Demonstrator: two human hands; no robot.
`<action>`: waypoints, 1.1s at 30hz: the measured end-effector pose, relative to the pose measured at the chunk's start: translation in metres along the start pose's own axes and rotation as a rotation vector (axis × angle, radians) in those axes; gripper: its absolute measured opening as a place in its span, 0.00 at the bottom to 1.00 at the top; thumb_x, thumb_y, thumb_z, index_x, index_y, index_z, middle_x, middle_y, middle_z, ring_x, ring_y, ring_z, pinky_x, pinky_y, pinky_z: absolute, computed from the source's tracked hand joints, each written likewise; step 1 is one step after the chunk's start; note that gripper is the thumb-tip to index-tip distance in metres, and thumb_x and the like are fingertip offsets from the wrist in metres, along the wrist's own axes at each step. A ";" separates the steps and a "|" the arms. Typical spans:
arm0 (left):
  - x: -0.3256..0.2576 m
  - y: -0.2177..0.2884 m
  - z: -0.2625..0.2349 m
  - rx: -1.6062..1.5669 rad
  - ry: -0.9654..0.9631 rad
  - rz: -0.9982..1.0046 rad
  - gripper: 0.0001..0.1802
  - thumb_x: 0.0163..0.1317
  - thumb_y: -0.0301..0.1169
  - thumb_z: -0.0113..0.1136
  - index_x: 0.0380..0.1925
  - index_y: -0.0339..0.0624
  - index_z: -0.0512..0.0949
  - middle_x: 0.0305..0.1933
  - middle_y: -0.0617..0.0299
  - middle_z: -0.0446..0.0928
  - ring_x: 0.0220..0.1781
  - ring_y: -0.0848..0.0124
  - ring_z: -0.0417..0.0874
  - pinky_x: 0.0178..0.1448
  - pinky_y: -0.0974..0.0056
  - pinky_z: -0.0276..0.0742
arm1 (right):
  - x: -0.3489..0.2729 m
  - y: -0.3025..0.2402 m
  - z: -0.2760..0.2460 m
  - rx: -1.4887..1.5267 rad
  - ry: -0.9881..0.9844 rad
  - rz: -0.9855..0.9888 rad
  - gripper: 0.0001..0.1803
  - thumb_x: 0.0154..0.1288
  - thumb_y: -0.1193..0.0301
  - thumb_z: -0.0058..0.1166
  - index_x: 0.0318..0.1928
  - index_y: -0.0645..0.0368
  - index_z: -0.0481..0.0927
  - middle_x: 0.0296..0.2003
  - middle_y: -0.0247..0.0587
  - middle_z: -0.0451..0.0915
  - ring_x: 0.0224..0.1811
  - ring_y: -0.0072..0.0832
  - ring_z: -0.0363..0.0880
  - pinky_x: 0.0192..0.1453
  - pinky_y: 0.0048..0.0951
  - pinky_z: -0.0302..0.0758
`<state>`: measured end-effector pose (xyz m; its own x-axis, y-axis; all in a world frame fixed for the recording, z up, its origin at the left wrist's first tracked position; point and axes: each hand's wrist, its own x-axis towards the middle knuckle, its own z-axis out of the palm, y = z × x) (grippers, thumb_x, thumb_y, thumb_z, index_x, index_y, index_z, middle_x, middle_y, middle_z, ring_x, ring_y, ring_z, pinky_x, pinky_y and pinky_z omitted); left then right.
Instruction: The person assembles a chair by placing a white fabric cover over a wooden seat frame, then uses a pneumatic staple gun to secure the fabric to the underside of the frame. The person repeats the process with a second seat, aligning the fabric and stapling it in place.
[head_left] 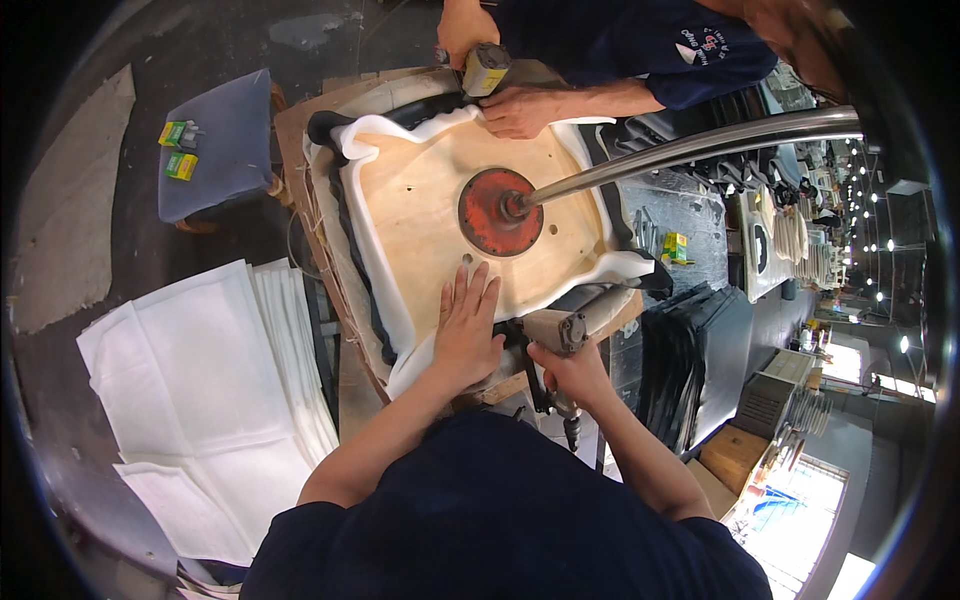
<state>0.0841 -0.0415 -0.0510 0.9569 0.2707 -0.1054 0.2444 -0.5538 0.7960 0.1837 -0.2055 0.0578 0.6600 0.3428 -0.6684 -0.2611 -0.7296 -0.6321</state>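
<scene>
A square plywood seat panel (400, 215) lies with white padding (372, 290) and black cover material (378, 318) folded up around its rim. On its near edge my left hand (465, 330) rests flat, fingers stretched over the wood and the thumb toward the rim. My right hand (578, 375) grips the handle of a pneumatic staple gun (556, 332), whose nose is close to the near edge. A red round plate (490, 213) on a metal rod (690, 152) stands on the panel's middle. Across from me, a co-worker's hand (522, 112) touches the far edge while the other (465, 30) holds a yellow staple gun (486, 70).
Stacked white sheets (190, 370) lie at the left. Beyond them, a grey cushioned stool (220, 150) bears small green-and-yellow boxes (181, 166). Stacked black sheets (690, 345) stand on the right, near another small box (675, 247). The metal rod slants across to the upper right.
</scene>
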 end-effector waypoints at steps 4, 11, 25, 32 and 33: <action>0.001 0.000 -0.006 -0.038 -0.030 -0.012 0.53 0.61 0.29 0.74 0.84 0.39 0.59 0.93 0.46 0.46 0.94 0.38 0.40 0.93 0.33 0.37 | -0.009 0.001 0.001 0.032 -0.016 0.003 0.20 0.73 0.70 0.73 0.60 0.65 0.85 0.33 0.33 0.84 0.19 0.20 0.78 0.21 0.27 0.72; 0.001 -0.002 -0.006 -0.073 -0.011 0.014 0.53 0.59 0.26 0.74 0.84 0.38 0.59 0.93 0.45 0.46 0.94 0.39 0.40 0.93 0.33 0.37 | -0.002 -0.002 0.012 -0.141 -0.003 0.018 0.17 0.75 0.67 0.72 0.53 0.66 0.85 0.28 0.32 0.83 0.19 0.19 0.78 0.21 0.28 0.72; -0.030 0.014 -0.038 -0.380 -0.082 0.090 0.10 0.75 0.30 0.62 0.48 0.37 0.87 0.62 0.46 0.85 0.61 0.48 0.88 0.69 0.49 0.79 | -0.040 0.081 -0.009 0.018 0.354 -0.198 0.34 0.69 0.66 0.77 0.72 0.63 0.81 0.42 0.37 0.90 0.28 0.17 0.81 0.35 0.27 0.81; -0.083 0.023 -0.062 -0.492 -0.079 -0.063 0.26 0.85 0.43 0.55 0.32 0.37 0.90 0.29 0.58 0.86 0.33 0.66 0.87 0.44 0.60 0.80 | -0.033 0.085 0.000 0.185 0.413 -0.090 0.33 0.66 0.63 0.79 0.67 0.64 0.84 0.53 0.48 0.93 0.56 0.32 0.92 0.63 0.36 0.85; -0.088 0.024 -0.066 -0.492 -0.089 -0.116 0.26 0.85 0.44 0.55 0.33 0.37 0.90 0.27 0.58 0.85 0.32 0.67 0.86 0.42 0.60 0.80 | -0.031 0.095 0.001 0.178 0.440 -0.142 0.33 0.66 0.63 0.79 0.67 0.64 0.84 0.53 0.48 0.93 0.56 0.32 0.92 0.63 0.36 0.85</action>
<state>-0.0046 -0.0266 0.0172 0.9427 0.2285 -0.2432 0.2676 -0.0821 0.9600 0.1379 -0.2848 0.0175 0.9225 0.1213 -0.3664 -0.2381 -0.5683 -0.7876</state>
